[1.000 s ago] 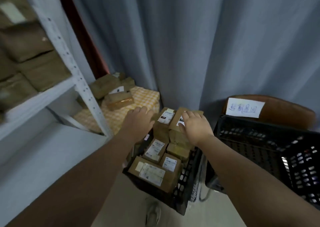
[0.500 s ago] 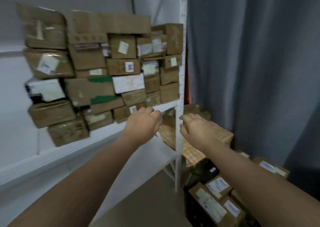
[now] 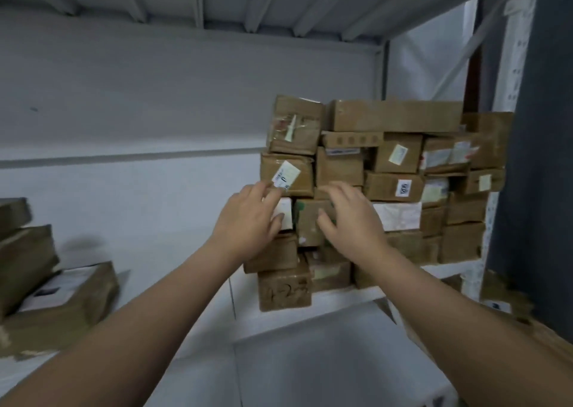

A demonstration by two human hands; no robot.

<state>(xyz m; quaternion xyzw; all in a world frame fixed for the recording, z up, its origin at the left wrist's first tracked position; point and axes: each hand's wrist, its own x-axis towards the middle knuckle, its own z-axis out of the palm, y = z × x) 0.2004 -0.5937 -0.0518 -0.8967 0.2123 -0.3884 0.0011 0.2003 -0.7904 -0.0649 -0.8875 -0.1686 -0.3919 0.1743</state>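
Observation:
A stack of brown taped parcels (image 3: 393,186) fills the right part of a white shelf (image 3: 341,298). My left hand (image 3: 248,223) reaches to the stack's left edge, its fingers spread over a white-labelled parcel (image 3: 283,216) and its fingertips by the parcel above (image 3: 288,174). My right hand (image 3: 350,220) lies with relaxed fingers against a brown parcel with green tape (image 3: 308,220) in the middle row. Neither hand holds anything. The parcels behind both palms are partly hidden.
More brown parcels (image 3: 46,282) are piled at the left end of the same shelf. The shelf's white perforated post (image 3: 502,189) stands right of the stack, with a grey curtain (image 3: 536,158) beyond it. Another shelf board (image 3: 279,0) hangs overhead.
The view swung up and left from the black crate of parcels on the floor to the shelf. Both hands rose from the crate and now touch the shelf stack, still holding nothing.

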